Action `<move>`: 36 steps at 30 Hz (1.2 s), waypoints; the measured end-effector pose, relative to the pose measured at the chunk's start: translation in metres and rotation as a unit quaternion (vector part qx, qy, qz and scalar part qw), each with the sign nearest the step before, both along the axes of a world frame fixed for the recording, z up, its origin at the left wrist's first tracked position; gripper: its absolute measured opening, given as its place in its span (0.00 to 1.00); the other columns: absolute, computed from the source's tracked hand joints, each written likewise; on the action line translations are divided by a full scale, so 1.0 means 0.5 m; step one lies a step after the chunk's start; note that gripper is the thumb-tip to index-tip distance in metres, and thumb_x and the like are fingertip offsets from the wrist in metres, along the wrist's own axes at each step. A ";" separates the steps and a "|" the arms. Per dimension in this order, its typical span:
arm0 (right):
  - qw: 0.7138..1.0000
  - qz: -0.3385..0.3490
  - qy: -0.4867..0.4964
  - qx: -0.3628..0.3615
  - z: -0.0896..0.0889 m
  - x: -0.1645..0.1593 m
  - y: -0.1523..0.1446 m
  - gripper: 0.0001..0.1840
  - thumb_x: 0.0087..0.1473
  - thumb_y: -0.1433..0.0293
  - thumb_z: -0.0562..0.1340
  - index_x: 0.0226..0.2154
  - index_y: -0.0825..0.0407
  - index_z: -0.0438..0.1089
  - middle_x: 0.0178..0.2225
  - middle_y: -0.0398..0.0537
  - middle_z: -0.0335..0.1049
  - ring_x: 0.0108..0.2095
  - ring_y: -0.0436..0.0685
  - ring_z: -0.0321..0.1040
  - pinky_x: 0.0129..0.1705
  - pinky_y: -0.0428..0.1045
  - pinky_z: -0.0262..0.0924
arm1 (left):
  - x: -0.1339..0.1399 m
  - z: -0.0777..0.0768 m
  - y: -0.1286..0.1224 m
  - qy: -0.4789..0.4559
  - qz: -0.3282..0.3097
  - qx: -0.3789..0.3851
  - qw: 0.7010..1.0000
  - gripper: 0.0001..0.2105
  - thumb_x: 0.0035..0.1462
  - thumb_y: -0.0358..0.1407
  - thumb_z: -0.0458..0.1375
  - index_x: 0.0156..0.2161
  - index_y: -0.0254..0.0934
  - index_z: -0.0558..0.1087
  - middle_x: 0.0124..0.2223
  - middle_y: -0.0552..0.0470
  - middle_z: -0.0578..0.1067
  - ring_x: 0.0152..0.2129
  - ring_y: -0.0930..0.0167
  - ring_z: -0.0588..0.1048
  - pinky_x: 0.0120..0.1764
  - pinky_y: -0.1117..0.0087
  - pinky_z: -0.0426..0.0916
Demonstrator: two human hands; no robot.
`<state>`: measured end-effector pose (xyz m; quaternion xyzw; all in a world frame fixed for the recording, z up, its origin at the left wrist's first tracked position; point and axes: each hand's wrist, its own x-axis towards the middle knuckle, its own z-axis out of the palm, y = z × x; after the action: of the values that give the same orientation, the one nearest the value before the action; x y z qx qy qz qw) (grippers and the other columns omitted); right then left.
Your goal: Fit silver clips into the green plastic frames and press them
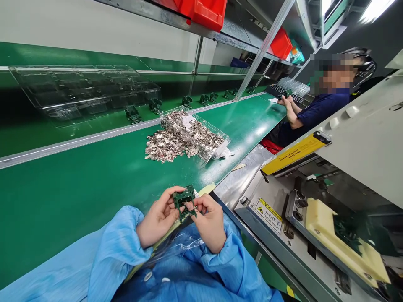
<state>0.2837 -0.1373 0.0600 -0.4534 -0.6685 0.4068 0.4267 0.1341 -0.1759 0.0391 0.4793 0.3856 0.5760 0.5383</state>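
Observation:
A small dark green plastic frame (185, 201) with openings is held up in front of my body, at the near edge of the green table (78, 188). My left hand (159, 217) grips its left side between thumb and fingers. On the other side, my right hand (210, 220) pinches the lower right part, fingers closed on it. Whether a smaller piece sits between my right fingertips cannot be made out. Beyond my hands, a transparent box (225, 144) lies tipped, with many small metal pieces (166, 144) in it and spilled beside it.
Several similar green parts (132, 113) line the conveyor behind the metal rail (78, 142), near a transparent blister tray (94, 90). A machine with a yellow light curtain (292, 155) and cream fixture (343, 243) stands close right. Farther off, a co-worker (324, 109) sits holding another green part.

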 end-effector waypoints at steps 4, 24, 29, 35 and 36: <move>1.000 0.003 -0.004 -0.006 -0.001 -0.001 -0.002 0.09 0.50 0.68 0.64 0.21 0.53 0.70 0.21 0.38 0.56 0.21 0.48 0.53 0.23 0.44 0.49 | -0.001 -0.003 -0.004 0.056 0.008 -0.001 0.998 0.14 0.62 0.36 0.53 0.53 0.44 0.62 0.40 0.52 0.73 0.36 0.74 0.73 0.40 0.77 0.69; 0.942 0.007 0.259 -0.213 0.005 -0.028 -0.021 0.16 0.35 0.64 0.75 0.20 0.52 0.68 0.19 0.40 0.65 0.20 0.50 0.62 0.22 0.45 0.63 | 0.024 0.020 -0.020 0.061 0.104 -0.092 0.988 0.17 0.54 0.34 0.57 0.48 0.37 0.63 0.35 0.52 0.74 0.26 0.74 0.73 0.30 0.74 0.71; 0.938 -0.004 0.264 -0.223 0.002 -0.028 -0.032 0.19 0.34 0.63 0.75 0.20 0.51 0.65 0.18 0.39 0.64 0.17 0.49 0.60 0.20 0.45 0.62 | 0.023 0.018 -0.027 0.099 0.102 -0.089 0.986 0.17 0.53 0.33 0.57 0.49 0.37 0.64 0.33 0.54 0.74 0.26 0.74 0.73 0.30 0.75 0.71; 0.942 -0.015 0.253 -0.220 -0.024 -0.019 -0.056 0.20 0.37 0.60 0.74 0.22 0.51 0.64 0.20 0.39 0.64 0.20 0.51 0.63 0.24 0.47 0.63 | 0.028 0.023 -0.041 0.119 0.079 -0.073 0.987 0.16 0.52 0.32 0.58 0.48 0.39 0.66 0.33 0.54 0.76 0.26 0.74 0.74 0.29 0.76 0.71; 0.943 -0.015 0.252 -0.218 -0.031 -0.013 -0.060 0.19 0.39 0.60 0.73 0.23 0.51 0.64 0.21 0.40 0.65 0.21 0.51 0.63 0.25 0.47 0.64 | 0.028 0.023 -0.042 0.117 0.065 -0.075 0.988 0.16 0.52 0.32 0.58 0.48 0.39 0.66 0.33 0.54 0.76 0.26 0.73 0.75 0.30 0.75 0.71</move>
<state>0.2772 -0.1672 0.0442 -0.4279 -0.4273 0.6374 0.4776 0.1479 -0.1969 0.0506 0.4761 0.5182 0.5191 0.4851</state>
